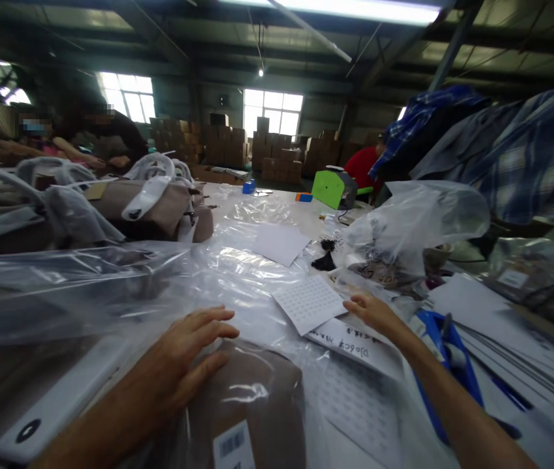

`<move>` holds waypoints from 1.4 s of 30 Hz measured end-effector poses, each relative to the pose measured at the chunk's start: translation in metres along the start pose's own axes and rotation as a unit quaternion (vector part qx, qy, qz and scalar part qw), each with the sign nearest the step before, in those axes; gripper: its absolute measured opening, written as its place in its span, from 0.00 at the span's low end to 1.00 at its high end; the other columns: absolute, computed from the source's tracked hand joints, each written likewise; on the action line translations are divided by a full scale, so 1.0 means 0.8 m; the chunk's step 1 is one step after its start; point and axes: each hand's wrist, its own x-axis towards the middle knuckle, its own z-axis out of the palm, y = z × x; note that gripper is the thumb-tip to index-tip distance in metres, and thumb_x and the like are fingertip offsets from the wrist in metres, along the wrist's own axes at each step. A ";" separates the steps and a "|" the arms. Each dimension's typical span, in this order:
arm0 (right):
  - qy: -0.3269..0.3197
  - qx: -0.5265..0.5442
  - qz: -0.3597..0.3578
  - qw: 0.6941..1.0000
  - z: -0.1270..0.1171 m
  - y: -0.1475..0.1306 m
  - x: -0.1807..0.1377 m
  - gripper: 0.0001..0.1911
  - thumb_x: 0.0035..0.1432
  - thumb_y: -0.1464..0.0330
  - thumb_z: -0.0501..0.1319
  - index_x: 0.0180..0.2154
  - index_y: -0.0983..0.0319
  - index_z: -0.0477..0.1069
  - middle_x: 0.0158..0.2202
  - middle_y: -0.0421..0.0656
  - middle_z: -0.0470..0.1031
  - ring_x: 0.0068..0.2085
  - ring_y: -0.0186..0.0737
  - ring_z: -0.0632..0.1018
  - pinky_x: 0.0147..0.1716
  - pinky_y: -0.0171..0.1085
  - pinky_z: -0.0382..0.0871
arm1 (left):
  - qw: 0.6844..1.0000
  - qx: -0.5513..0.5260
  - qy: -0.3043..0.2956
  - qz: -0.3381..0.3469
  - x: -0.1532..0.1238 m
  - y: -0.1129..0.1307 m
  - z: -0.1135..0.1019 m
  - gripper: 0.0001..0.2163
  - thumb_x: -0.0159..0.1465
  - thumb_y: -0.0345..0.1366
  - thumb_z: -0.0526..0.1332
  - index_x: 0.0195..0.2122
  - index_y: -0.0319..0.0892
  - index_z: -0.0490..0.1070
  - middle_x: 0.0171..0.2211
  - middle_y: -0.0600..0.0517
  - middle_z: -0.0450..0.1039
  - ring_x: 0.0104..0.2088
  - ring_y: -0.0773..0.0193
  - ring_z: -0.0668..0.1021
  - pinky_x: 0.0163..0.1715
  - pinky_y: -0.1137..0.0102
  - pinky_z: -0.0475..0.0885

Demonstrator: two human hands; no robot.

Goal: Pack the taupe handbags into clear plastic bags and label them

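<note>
My left hand lies with fingers apart over a brown bag wrapped in clear plastic, which has a white barcode label on it. To the right, my right hand has its fingers curled at the corner of a white sheet of small printed labels, seemingly pinching it. Beneath that sheet is a paper with handwriting. Another printed sheet shows below, partly under clear plastic.
Brown bags with white-wrapped handles crowd the left. A blank white paper and loose clear plastic cover the middle. A blue tape dispenser stands right; a green machine stands farther back. Two people work at the far left.
</note>
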 end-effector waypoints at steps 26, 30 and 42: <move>-0.038 -0.054 -0.116 0.991 -0.017 0.012 0.037 0.29 0.51 0.57 0.67 0.55 0.58 0.73 0.49 0.47 0.79 0.48 0.53 0.79 0.44 0.43 0.70 | 0.939 -0.226 -0.226 -0.124 0.168 0.033 0.067 0.20 0.64 0.47 0.58 0.55 0.45 0.70 0.49 0.47 0.78 0.48 0.53 0.79 0.48 0.62 0.72; -0.014 -0.082 -0.148 0.985 -0.010 0.003 0.031 0.19 0.54 0.66 0.65 0.49 0.56 0.77 0.46 0.46 0.80 0.47 0.52 0.79 0.44 0.44 0.70 | 0.859 -0.359 -0.217 -0.293 0.221 0.007 0.105 0.33 0.58 0.65 0.56 0.47 0.37 0.72 0.48 0.36 0.77 0.48 0.47 0.79 0.42 0.61 0.74; 0.193 -0.118 -0.392 0.892 0.052 0.021 -0.022 0.16 0.64 0.72 0.58 0.53 0.58 0.73 0.39 0.44 0.81 0.40 0.45 0.80 0.45 0.45 0.73 | 0.760 -0.511 -0.152 -0.372 0.254 -0.004 0.224 0.18 0.49 0.47 0.72 0.33 0.38 0.75 0.31 0.45 0.79 0.35 0.52 0.80 0.38 0.60 0.74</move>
